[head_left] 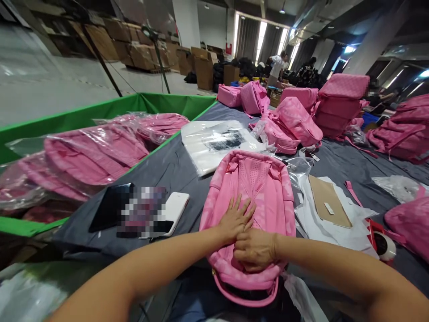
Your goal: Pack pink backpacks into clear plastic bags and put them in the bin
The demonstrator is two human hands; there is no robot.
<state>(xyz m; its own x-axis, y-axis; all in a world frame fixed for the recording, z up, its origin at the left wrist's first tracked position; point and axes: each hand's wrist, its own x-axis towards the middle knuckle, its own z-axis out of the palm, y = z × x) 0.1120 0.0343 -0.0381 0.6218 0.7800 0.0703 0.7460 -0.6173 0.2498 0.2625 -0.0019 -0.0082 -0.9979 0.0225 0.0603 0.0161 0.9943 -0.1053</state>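
A pink backpack (248, 179) lies on the dark cloth in front of me, its straps and mesh back panel facing up. Its looped top handle points toward me. My left hand (237, 219) rests on the back panel with fingers spread. Beside it, touching it, my right hand (256, 250) is curled with the knuckles up, low on the panel. What the right fingers grip, if anything, is hidden beneath the hand.
Left stands a green-walled bin (110, 107) with pink backpacks in clear plastic. A white phone (176, 210), stacked plastic bags (221, 141), cardboard (330, 201) on white paper and a tape dispenser (382, 241) surround the backpack. More pink backpacks (345, 103) stand behind; people work farther back.
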